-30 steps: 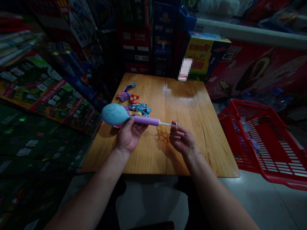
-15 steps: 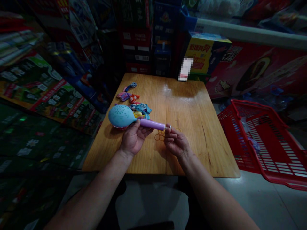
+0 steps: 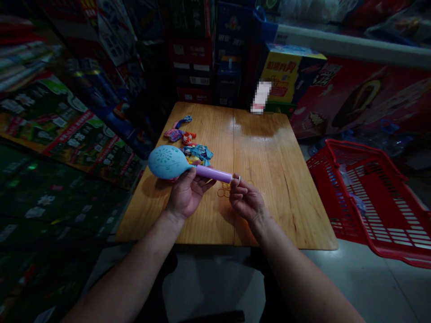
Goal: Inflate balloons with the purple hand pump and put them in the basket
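Note:
A light blue balloon (image 3: 168, 162) with a darker printed pattern, partly inflated, sits on the left end of a purple hand pump (image 3: 213, 173). My left hand (image 3: 186, 193) is closed where the balloon's neck meets the pump, its thumb on the joint and its fingers under the barrel. At the pump's right end, my right hand (image 3: 247, 199) pinches the white handle (image 3: 239, 179), which lies close against the barrel. Beneath the pump, orange rubber bands (image 3: 222, 192) lie on the wooden table. Behind the balloon is a pile of flat balloons (image 3: 198, 154), partly hidden.
The wooden table (image 3: 269, 166) carries more limp balloons (image 3: 175, 133) at its far left. A red shopping basket (image 3: 367, 229) stands to the right. Stacked cartons (image 3: 193, 54) rise behind, green boxes (image 3: 43, 202) at left. A yellow and blue box (image 3: 279, 74) stands beyond the far edge.
The balloon has grown somewhat larger, spreading to the left. The pump's handle sits slightly nearer the barrel, and both hands keep nearly the same place.

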Action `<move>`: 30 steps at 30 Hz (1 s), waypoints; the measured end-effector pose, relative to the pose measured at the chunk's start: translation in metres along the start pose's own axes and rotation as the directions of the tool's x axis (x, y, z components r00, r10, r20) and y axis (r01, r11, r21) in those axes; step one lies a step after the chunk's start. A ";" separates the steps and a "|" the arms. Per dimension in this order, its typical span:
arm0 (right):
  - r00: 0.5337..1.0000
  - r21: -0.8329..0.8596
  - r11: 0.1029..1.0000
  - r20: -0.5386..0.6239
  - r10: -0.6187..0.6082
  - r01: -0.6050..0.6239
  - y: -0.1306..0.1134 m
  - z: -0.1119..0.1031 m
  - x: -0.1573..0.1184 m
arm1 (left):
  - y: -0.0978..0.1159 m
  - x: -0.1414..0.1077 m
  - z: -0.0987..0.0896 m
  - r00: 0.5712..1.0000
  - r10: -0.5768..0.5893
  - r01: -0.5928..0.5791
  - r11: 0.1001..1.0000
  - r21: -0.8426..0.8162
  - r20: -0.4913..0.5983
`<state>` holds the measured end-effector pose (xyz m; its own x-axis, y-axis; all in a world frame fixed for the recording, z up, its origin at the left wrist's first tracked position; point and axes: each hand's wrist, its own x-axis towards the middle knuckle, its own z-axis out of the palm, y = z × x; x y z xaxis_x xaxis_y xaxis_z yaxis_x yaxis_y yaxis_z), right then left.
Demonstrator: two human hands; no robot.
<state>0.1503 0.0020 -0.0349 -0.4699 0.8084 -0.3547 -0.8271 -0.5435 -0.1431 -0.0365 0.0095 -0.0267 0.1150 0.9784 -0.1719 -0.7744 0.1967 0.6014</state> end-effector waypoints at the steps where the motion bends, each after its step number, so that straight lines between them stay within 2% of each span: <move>1: 1.000 0.004 1.000 -0.005 0.000 0.000 -0.001 0.001 -0.001 | 0.001 0.001 0.000 1.000 0.004 -0.004 1.000 0.001 0.004; 4: 1.000 -0.010 1.000 -0.003 0.000 0.000 -0.010 0.006 -0.007 | 0.012 0.006 -0.004 0.999 0.039 -0.039 0.999 0.004 -0.006; 8: 0.997 -0.055 0.996 0.022 -0.070 0.071 -0.024 0.013 -0.016 | 0.026 0.010 -0.010 0.990 0.128 -0.128 0.992 0.015 -0.063; 10: 0.996 -0.052 0.995 0.022 -0.082 0.083 -0.023 0.012 -0.016 | 0.024 0.008 -0.010 0.991 0.120 -0.119 0.993 0.014 -0.054; 14: 0.999 -0.030 0.999 -0.033 -0.037 0.036 -0.008 0.004 -0.007 | 0.005 0.001 -0.003 1.000 0.016 -0.016 1.000 -0.007 -0.012; 18: 0.999 0.018 1.000 -0.035 -0.012 0.012 0.000 -0.001 0.000 | -0.004 0.001 -0.001 1.000 0.008 -0.008 1.000 -0.002 0.002; 22: 1.000 -0.007 1.000 -0.016 -0.012 0.012 -0.014 0.002 -0.003 | 0.004 0.008 -0.007 0.998 -0.004 0.005 1.000 0.026 -0.061; 26: 0.997 -0.031 0.996 0.003 -0.078 0.078 -0.031 0.006 -0.012 | 0.022 0.013 -0.012 0.987 0.107 -0.104 0.994 0.036 -0.116; 28: 0.995 -0.023 0.995 0.001 -0.096 0.096 -0.032 0.006 -0.014 | 0.024 0.012 -0.012 0.986 0.132 -0.129 0.991 0.041 -0.102; 30: 0.998 -0.027 0.998 -0.012 -0.062 0.061 -0.024 0.005 -0.012 | 0.019 0.009 -0.011 0.992 0.097 -0.094 0.995 0.038 -0.081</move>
<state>0.1742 0.0070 -0.0224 -0.4145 0.8376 -0.3559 -0.8458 -0.4989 -0.1892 -0.0566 0.0209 -0.0252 -0.0114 0.9844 -0.1754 -0.7574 0.1061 0.6443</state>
